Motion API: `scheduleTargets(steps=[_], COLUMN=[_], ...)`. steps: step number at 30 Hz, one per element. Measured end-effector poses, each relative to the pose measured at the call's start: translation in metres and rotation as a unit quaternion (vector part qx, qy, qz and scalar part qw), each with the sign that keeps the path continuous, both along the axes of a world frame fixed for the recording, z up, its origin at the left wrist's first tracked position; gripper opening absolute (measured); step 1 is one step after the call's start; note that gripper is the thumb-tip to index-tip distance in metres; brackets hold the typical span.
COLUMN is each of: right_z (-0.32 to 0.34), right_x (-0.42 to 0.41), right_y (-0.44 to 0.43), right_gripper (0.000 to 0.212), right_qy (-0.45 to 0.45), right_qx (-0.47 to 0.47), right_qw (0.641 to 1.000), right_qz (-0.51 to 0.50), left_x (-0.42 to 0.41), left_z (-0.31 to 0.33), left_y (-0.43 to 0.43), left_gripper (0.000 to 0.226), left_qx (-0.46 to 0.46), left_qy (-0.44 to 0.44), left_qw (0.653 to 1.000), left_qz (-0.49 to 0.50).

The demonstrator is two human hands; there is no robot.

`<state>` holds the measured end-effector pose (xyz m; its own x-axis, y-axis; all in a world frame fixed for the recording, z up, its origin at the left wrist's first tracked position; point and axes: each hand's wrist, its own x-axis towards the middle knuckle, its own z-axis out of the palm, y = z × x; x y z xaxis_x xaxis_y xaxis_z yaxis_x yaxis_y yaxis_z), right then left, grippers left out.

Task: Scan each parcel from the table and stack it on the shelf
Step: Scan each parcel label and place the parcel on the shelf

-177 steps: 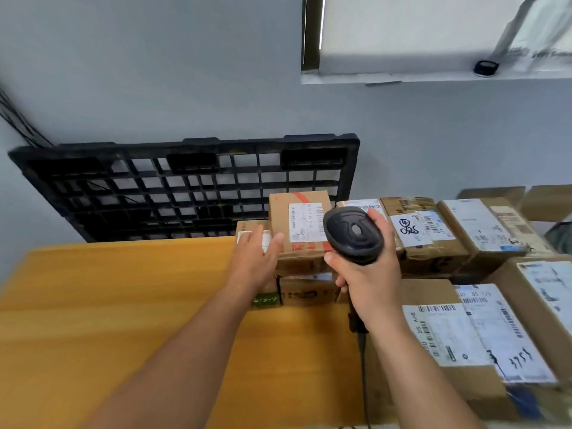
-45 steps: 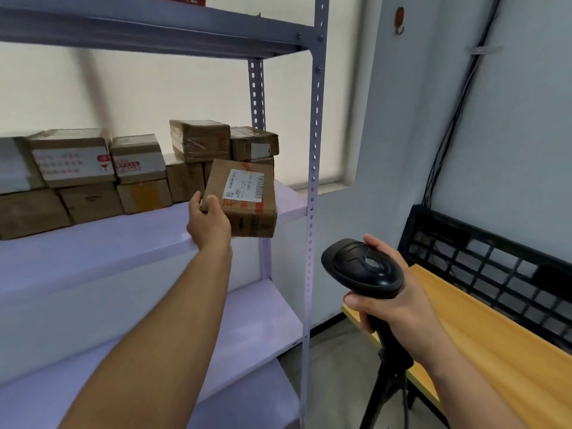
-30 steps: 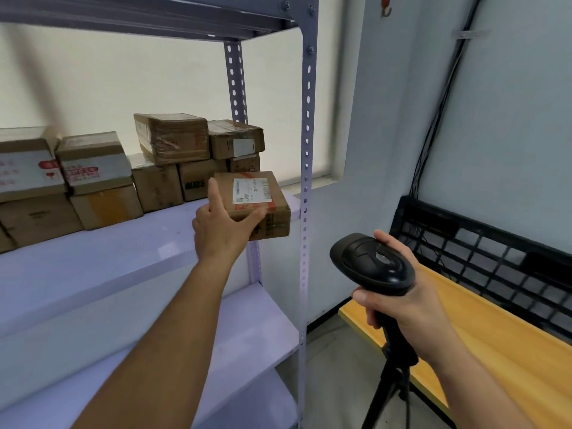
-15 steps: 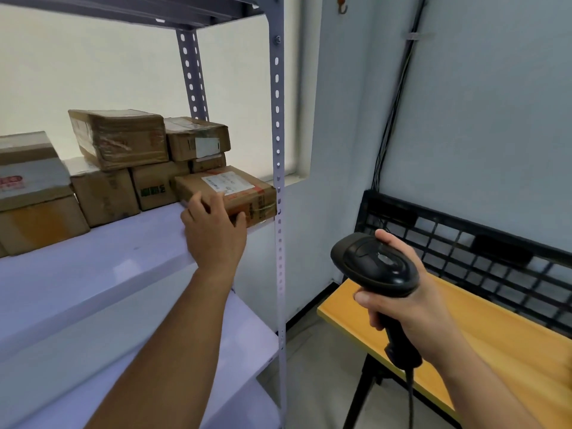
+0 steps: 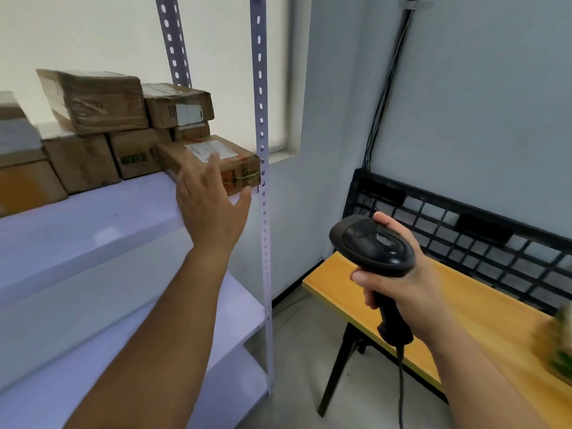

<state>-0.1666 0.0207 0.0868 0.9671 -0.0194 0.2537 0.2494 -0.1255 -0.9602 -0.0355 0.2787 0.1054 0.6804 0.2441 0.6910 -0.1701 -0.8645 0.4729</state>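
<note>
Your left hand is loose, holding nothing, before the parcel at the shelf edge, centre frame; a careless pull-back may knock it off. Your right hand grasps the barcode scanner.

Eight shelved parcels, one scanner

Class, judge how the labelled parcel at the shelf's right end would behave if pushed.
The parcel lies low and flat, so it would probably slide rather than tip. Its taped cardboard likely stays stiff. Sitting at the shelf edge, it might fall if pushed outward.
</note>
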Motion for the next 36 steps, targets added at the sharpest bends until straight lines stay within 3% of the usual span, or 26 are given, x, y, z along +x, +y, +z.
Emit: scheduleTargets(steps=[3, 15, 36], right_z=[-0.004, -0.027, -0.059], right_x=[-0.008, -0.085, -0.211], right_y=[-0.016, -0.136, -0.351], right_gripper=[0.092, 0.093, 0.092], right_qy=[0.002, 0.015, 0.02], right_qx=[0.006, 0.018, 0.063], right_qw=[1.0, 0.999, 0.978], right_qz=[-0.002, -0.031, -0.196], left_x=[-0.019, -0.105, -0.183], left_z=[-0.011, -0.075, -0.125], left_y=[-0.031, -0.196, -0.464], left_gripper=[0.062, 0.061, 0.06], left_qx=[0.001, 0.012, 0.054], left_qy=[-0.02, 0.1, 0.234], left_qw=[0.998, 0.977, 0.893], left_qz=[-0.056, -0.187, -0.381])
